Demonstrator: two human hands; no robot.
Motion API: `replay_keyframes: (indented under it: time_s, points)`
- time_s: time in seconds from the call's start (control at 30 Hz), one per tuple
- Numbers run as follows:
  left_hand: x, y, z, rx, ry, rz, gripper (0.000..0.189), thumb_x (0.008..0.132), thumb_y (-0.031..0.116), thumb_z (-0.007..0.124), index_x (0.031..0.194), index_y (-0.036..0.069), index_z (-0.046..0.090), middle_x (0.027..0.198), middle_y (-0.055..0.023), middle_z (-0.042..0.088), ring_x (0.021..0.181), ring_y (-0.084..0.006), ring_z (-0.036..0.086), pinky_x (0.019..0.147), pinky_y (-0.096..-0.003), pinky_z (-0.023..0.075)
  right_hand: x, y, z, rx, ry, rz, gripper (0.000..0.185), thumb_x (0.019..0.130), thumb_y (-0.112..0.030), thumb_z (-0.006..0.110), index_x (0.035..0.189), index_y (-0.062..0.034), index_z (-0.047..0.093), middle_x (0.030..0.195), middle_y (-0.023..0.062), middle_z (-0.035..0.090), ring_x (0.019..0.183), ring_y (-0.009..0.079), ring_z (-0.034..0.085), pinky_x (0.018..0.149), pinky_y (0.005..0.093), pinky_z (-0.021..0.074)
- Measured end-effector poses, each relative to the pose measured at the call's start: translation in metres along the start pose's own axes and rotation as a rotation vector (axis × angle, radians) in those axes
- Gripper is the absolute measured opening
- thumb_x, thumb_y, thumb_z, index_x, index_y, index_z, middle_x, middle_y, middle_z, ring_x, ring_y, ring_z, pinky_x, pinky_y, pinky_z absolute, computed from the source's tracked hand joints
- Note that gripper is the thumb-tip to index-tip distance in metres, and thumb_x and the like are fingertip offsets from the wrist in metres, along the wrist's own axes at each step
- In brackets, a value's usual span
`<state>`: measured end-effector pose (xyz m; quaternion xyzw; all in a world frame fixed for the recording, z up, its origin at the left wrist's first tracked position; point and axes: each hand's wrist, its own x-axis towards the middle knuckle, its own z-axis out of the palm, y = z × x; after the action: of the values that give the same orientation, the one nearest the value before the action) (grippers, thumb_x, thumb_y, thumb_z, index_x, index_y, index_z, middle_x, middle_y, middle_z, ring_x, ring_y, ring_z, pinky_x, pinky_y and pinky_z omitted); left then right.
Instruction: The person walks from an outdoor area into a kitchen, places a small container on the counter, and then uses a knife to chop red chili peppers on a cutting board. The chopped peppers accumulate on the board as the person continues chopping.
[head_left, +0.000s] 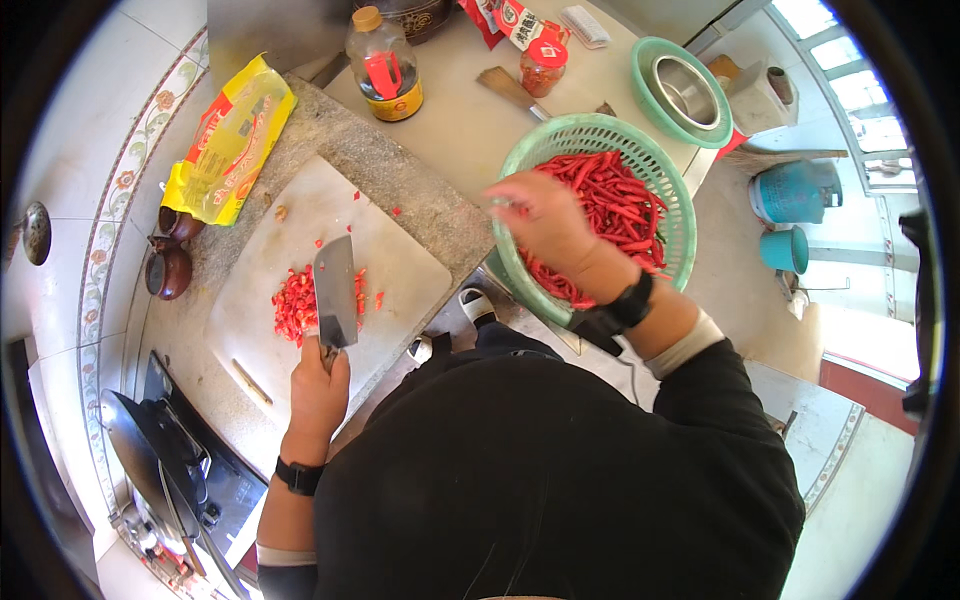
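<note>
My left hand (319, 382) is closed on the handle of a cleaver (335, 292), whose blade lies over a pale cutting board (397, 255). Chopped red chili (294, 304) is heaped on the left side of the blade, with a few bits on its right. My right hand (544, 217), blurred, is over the left part of a green plastic basket (679, 225) filled with whole red chilies (619, 199). Its fingers are bent; whether they hold anything is not clear. A small brown piece (280, 213) and a thin stick-like piece (252, 381) lie on the board.
A yellow plastic packet (232, 142) and brown pots (168, 271) stand left of the board. Beyond are a sauce bottle (384, 71), a red-lidded jar (543, 69), a brush (510, 90) and a metal bowl in a green basin (720, 124). A wok (142, 450) is lower left.
</note>
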<state>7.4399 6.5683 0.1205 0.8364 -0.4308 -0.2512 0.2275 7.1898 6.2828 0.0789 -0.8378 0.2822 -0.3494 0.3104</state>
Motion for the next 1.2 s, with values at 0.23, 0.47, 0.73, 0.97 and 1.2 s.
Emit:
replay_keyframes:
  time_s: [0.23, 0.47, 0.73, 0.97, 1.2]
  points:
    - [-0.004, 0.005, -0.004, 0.036, 0.006, 0.075, 0.020, 0.090, 0.012, 0.060, 0.102, 0.000, 0.050, 0.076, -0.0254, 0.062, 0.072, -0.0473, 0.062, 0.062, -0.0502, 0.0483, -0.017, 0.104, -0.046, -0.643, -0.332, -0.049, 0.063, 0.070, -0.014, 0.079, 0.129, -0.0082, 0.059, 0.132, 0.0118, 0.057, 0.127, 0.0314, 0.050, 0.109, 0.0429, 0.0402]
    - [-0.008, 0.011, -0.010, 0.065, -0.064, 0.065, 0.021, 0.090, 0.013, 0.061, 0.102, 0.001, 0.049, 0.075, -0.0248, 0.063, 0.073, -0.0467, 0.062, 0.062, -0.0514, 0.0484, -0.002, 0.115, -0.026, -0.822, -0.610, 0.096, 0.072, 0.067, -0.017, 0.082, 0.133, -0.0104, 0.056, 0.133, 0.0098, 0.052, 0.125, 0.0300, 0.049, 0.107, 0.0425, 0.0408]
    - [-0.007, 0.017, -0.011, 0.092, -0.160, 0.104, 0.023, 0.090, 0.014, 0.063, 0.103, 0.002, 0.049, 0.076, -0.0240, 0.064, 0.074, -0.0463, 0.063, 0.063, -0.0514, 0.0499, 0.001, 0.136, -0.030, -0.778, -0.667, 0.041, 0.059, 0.066, -0.020, 0.084, 0.119, -0.0105, 0.060, 0.121, 0.0102, 0.054, 0.116, 0.0305, 0.054, 0.097, 0.0416, 0.0488]
    - [0.003, 0.016, -0.010, 0.163, -0.267, 0.147, 0.024, 0.090, 0.018, 0.062, 0.102, 0.002, 0.048, 0.079, -0.0259, 0.065, 0.076, -0.0464, 0.064, 0.067, -0.0523, 0.0503, 0.001, 0.144, -0.046, -0.660, -0.572, -0.014, 0.049, 0.067, -0.018, 0.082, 0.110, -0.0077, 0.061, 0.107, 0.0133, 0.062, 0.109, 0.0343, 0.060, 0.095, 0.0429, 0.0498]
    - [0.007, 0.010, -0.013, 0.094, -0.229, 0.124, 0.023, 0.090, 0.018, 0.059, 0.101, 0.001, 0.048, 0.079, -0.0270, 0.063, 0.079, -0.0474, 0.062, 0.069, -0.0515, 0.0489, 0.019, 0.096, -0.091, -0.389, -0.357, 0.160, 0.038, 0.080, -0.020, 0.076, 0.113, -0.0045, 0.064, 0.107, 0.0196, 0.067, 0.099, 0.0376, 0.064, 0.086, 0.0426, 0.0508]
